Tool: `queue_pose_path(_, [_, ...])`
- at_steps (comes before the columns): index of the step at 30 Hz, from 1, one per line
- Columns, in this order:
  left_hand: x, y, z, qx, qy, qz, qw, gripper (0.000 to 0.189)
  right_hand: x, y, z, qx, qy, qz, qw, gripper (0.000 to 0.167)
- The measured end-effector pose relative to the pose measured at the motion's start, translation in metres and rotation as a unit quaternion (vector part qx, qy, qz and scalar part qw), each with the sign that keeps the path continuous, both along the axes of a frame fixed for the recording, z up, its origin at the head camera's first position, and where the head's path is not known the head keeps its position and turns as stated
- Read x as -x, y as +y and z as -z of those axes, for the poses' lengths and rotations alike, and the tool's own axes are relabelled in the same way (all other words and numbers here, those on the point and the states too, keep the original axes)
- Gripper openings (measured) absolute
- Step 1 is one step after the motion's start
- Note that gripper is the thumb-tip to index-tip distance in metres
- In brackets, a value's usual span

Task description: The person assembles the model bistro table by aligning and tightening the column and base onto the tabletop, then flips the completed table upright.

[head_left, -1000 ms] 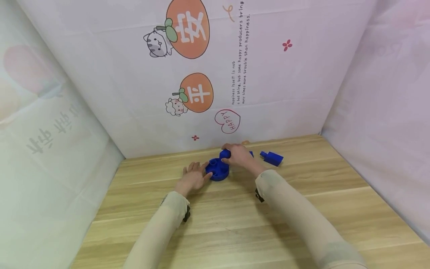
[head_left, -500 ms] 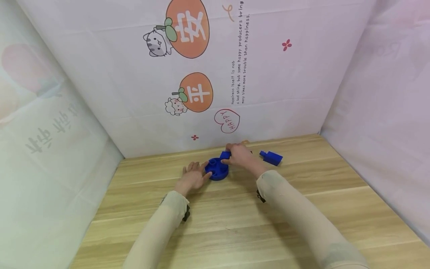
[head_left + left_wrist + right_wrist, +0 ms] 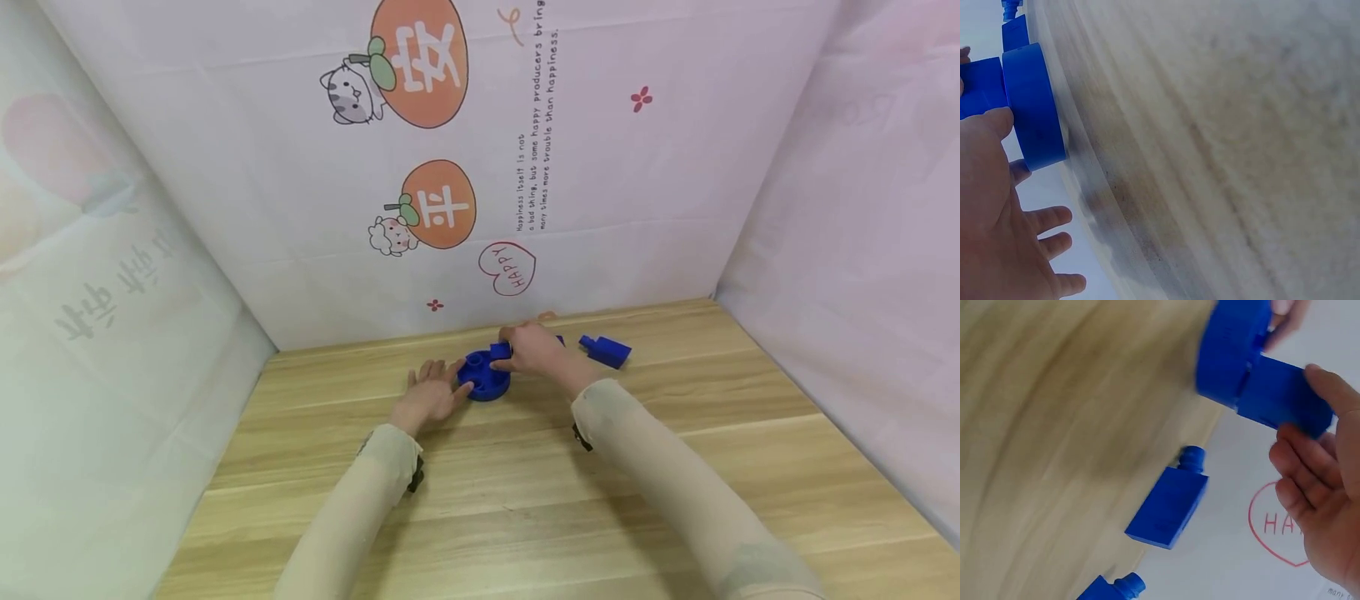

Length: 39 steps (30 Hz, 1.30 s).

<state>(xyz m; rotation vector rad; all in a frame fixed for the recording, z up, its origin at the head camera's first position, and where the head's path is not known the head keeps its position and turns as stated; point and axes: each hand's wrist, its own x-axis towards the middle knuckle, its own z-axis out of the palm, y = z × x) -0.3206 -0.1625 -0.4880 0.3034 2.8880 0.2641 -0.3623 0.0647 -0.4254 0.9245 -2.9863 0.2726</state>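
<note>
"So, head view?"
"Straight-fingered left hand [image 3: 429, 398] touches the round base [image 3: 489, 395]; right hand [image 3: 534, 348] has its grip round a block [image 3: 500, 351], now slightly lower on the base, probably seating."
"Left wrist?"
"They meet; fit's hard to judge."
"Right wrist?"
"Another block [image 3: 1166, 509] near the base."

Three blue blocks [image 3: 1169, 509], one round blue base [image 3: 1035, 106] — one printed heart [image 3: 507, 268].

Soft shadows cross the brightly lit tabletop [image 3: 502, 525].
</note>
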Motion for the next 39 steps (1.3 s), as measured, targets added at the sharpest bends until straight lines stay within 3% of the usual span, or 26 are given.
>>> queue_pose_path(13, [-0.002,0.0,-0.001,-0.002,0.006,-0.001,1.0,0.064,-0.001,-0.012,0.007,-0.017,0.046,-0.023,0.9985,0.049])
queue_pose_path(19, [-0.002,-0.001,-0.001,0.003,0.008,0.0,1.0,0.064,0.003,-0.013,0.005,-0.008,0.015,-0.017,0.9997,0.052])
queue_pose_path(27, [-0.001,-0.001,-0.001,-0.007,0.009,0.001,0.9999,0.064,0.006,-0.017,0.006,0.016,-0.005,0.055,0.9984,0.055])
queue_pose_path(32, [-0.002,-0.001,-0.002,-0.003,0.007,0.0,1.0,0.063,0.007,-0.014,0.006,0.019,-0.028,0.014,0.9993,0.065])
queue_pose_path(35, [-0.002,-0.001,-0.003,-0.003,0.005,-0.002,1.0,0.064,0.01,-0.01,0.004,0.018,-0.023,0.003,0.9996,0.061])
queue_pose_path(39, [-0.002,-0.002,-0.004,-0.007,0.002,-0.001,1.0,0.064,0.012,-0.006,0.002,0.033,-0.017,0.054,0.9978,0.05])
